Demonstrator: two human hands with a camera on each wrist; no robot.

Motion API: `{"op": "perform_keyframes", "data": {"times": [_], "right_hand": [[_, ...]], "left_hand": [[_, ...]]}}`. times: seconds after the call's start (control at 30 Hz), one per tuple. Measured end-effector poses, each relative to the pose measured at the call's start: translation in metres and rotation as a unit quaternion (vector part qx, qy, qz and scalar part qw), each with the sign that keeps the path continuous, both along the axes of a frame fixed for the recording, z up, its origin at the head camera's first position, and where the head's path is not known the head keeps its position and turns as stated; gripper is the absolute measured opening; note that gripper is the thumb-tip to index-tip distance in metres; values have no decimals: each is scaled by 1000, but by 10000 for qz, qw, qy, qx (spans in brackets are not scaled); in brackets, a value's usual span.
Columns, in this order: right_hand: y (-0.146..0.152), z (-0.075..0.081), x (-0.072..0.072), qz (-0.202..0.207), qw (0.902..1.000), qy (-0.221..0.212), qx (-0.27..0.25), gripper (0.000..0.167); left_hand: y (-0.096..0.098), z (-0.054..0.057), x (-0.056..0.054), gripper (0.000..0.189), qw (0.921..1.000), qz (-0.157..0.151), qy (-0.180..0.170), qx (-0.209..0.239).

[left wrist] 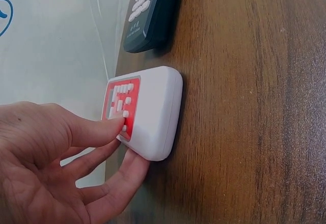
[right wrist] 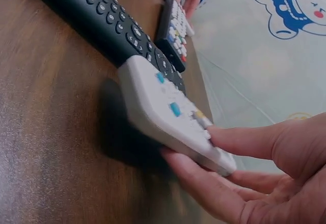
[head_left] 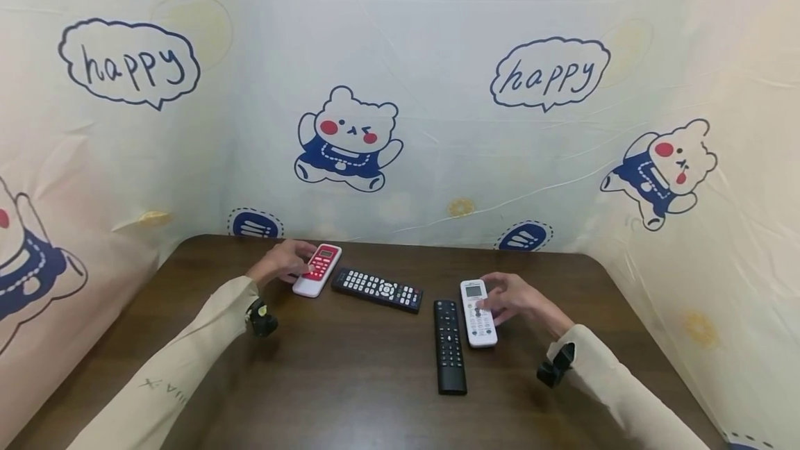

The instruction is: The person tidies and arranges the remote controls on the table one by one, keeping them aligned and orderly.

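At the far left of the table, my left hand (head_left: 284,262) pinches a red-and-white remote control (head_left: 320,266). The left wrist view shows the thumb (left wrist: 104,131) on its buttons and fingers at its side edge. My right hand (head_left: 515,297) grips a white remote control (head_left: 478,318) with a small grey screen, thumb on the face and fingers along the side and below. In the right wrist view its near end is tilted up over a shadow on the wood. A long black remote (head_left: 450,349) lies just left of it.
A second black remote (head_left: 377,290) with white buttons lies between the two held ones, turned nearly crosswise. The dark wooden table (head_left: 350,380) ends at the back against a pale printed curtain (head_left: 437,179), which also hangs along both sides.
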State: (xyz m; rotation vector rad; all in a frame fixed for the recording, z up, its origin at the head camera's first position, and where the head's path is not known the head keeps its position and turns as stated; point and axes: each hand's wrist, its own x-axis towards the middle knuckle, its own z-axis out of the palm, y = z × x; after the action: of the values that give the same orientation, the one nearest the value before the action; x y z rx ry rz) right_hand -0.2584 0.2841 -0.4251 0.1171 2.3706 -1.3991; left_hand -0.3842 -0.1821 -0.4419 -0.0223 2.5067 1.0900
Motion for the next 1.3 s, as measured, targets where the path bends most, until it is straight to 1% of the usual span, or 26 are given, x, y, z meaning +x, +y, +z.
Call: {"op": "perform_keyframes", "data": {"times": [0.17, 0.23, 0.3, 0.33, 0.43, 0.6, 0.77, 0.83, 1.0, 1.03, 1.17, 1.3], "right_hand": [[-1, -5, 6, -13, 9999, -151, 67, 73], [-2, -6, 7, -40, 9999, -156, 39, 72], [-3, -6, 9, 21, 9999, -120, 27, 72], [-3, -5, 9, -12, 9999, -122, 17, 72], [-3, -4, 11, 54, 9999, -121, 38, 73], [-4, -2, 13, 119, 9996, -126, 211, 71], [-5, -2, 11, 71, 9987, -237, 449, 68], [-5, -2, 10, 145, 9983, -323, 470, 67], [-4, -3, 6, 267, 9976, -505, 398, 68], [-4, -3, 6, 242, 9976, -535, 369, 67], [-2, -3, 4, 143, 9976, -599, 300, 66], [0, -4, 3, 102, 9976, -651, 221, 66]], "left_hand": [[0, 0, 2, 58, 10000, -10, -51, -20], [0, 1, 3, 59, 10000, -25, -58, -7], [0, 2, 3, 59, 10000, 15, -67, 5], [0, 3, 3, 59, 10000, 47, -68, 16], [2, 3, 1, 59, 10000, 18, -67, -33], [2, 0, -2, 59, 9999, -24, -50, -138], [0, -1, -2, 59, 9999, -28, -7, -155], [-1, 0, -1, 59, 9998, -1, 9, -197], [-2, -2, 0, 59, 9993, 41, 61, -354], [-2, -2, 0, 59, 9993, 35, 67, -364], [0, -4, -1, 58, 9996, 56, 22, -281], [1, -3, -3, 58, 9997, 40, -15, -220]]}}
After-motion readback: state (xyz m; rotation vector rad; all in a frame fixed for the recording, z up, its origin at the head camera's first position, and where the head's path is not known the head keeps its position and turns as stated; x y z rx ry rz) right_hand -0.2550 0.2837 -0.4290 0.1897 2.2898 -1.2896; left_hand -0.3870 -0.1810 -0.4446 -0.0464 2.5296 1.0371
